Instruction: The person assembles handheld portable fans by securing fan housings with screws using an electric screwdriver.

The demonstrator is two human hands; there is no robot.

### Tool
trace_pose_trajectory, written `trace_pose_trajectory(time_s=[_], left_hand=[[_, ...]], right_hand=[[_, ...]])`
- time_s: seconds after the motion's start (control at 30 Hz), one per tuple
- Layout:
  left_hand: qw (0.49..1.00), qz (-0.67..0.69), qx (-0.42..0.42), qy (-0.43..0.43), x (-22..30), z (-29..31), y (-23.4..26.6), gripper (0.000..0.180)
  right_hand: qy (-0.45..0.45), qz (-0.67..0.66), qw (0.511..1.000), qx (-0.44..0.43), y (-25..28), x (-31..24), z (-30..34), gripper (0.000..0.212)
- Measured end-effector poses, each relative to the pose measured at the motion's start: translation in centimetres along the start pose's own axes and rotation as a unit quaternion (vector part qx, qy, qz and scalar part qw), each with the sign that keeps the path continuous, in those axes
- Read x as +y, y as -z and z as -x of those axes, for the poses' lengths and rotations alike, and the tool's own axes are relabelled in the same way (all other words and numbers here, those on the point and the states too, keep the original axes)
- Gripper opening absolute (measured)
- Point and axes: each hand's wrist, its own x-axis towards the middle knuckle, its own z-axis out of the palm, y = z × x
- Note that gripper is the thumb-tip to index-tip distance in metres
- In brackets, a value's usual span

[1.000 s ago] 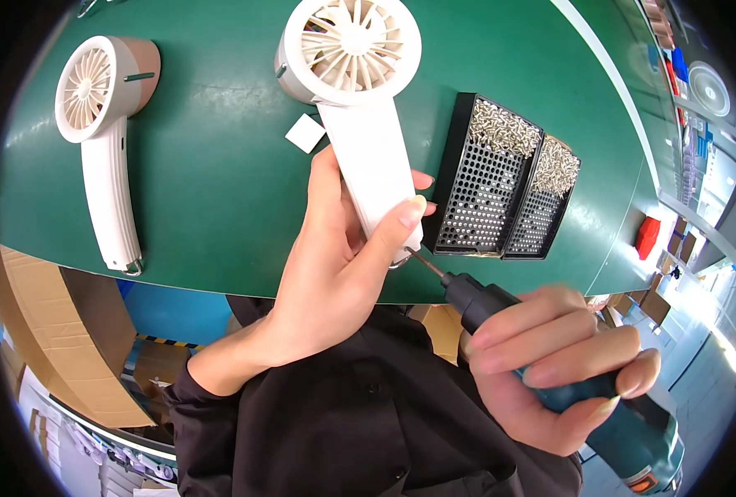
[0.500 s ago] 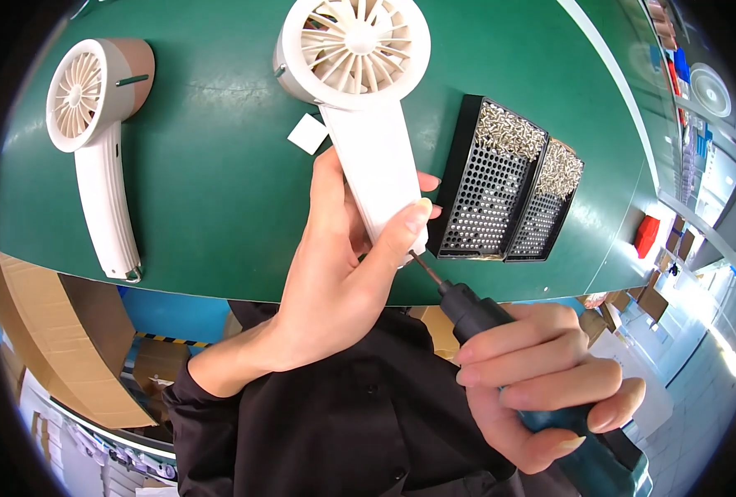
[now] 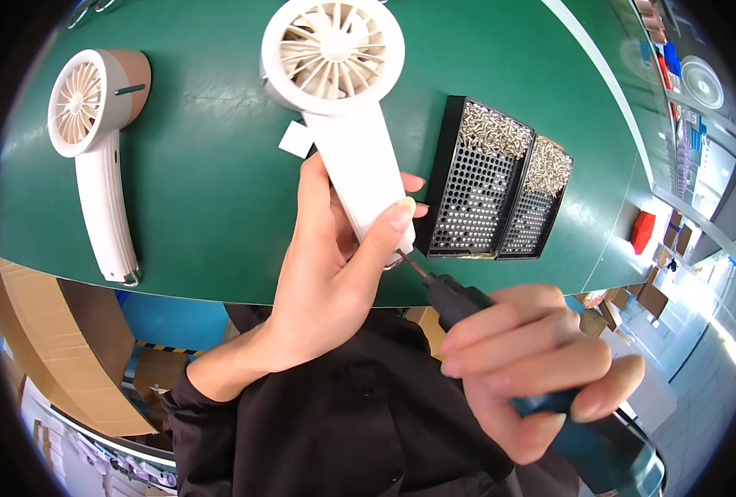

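Note:
My left hand (image 3: pixel 335 273) grips the handle of a white hand-held fan (image 3: pixel 339 91) that lies on the green table (image 3: pixel 202 182), its round bladed head pointing away from me. My right hand (image 3: pixel 525 364) holds a dark teal electric screwdriver (image 3: pixel 500 331). Its thin bit touches the bottom end of the fan's handle, just below my left thumb.
A second white fan with a tan housing (image 3: pixel 94 157) lies at the left. Two black perforated trays (image 3: pixel 500 190) holding several silver screws sit right of the handle. A small white square (image 3: pixel 296 139) lies beside the fan. Cardboard boxes (image 3: pixel 45 356) stand under the table's near edge.
My right hand has moved the screwdriver slightly up and left, bringing the bit tip against the handle's end. My left hand keeps its grip on the fan.

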Motion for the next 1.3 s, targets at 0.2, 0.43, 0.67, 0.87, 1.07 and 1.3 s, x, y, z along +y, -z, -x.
trace_pose_trajectory(time_s=[0.2, 0.43, 0.67, 0.87, 1.07, 1.3], left_hand=[[0.999, 0.020, 0.040, -0.007, 0.0, 0.6, 0.5, 0.043], [0.861, -0.433, 0.120, -0.237, 0.9, 3.3, 3.7, 0.059], [0.748, -0.609, 0.125, -0.233, 1.4, 6.3, 6.3, 0.063], [0.828, -0.522, 0.150, -0.142, 1.8, 6.2, 5.8, 0.058], [0.719, -0.666, 0.060, -0.189, 3.4, 5.4, 5.6, 0.068], [0.687, -0.694, 0.067, -0.204, 3.2, 5.2, 5.0, 0.062]], right_hand=[[0.051, -0.060, 0.991, 0.109, -0.4, -1.5, -1.0, 0.025], [-0.083, 0.098, 0.991, 0.043, 2.9, -0.9, -2.1, 0.024], [-0.095, 0.144, 0.979, 0.105, 1.8, 1.2, -1.3, 0.017], [-0.094, 0.152, 0.983, 0.036, 1.8, 1.0, -1.6, 0.014], [-0.094, 0.172, 0.977, 0.080, 1.7, 0.7, -1.5, 0.014], [-0.107, 0.151, 0.982, 0.020, 2.6, 1.3, -1.5, 0.015]])
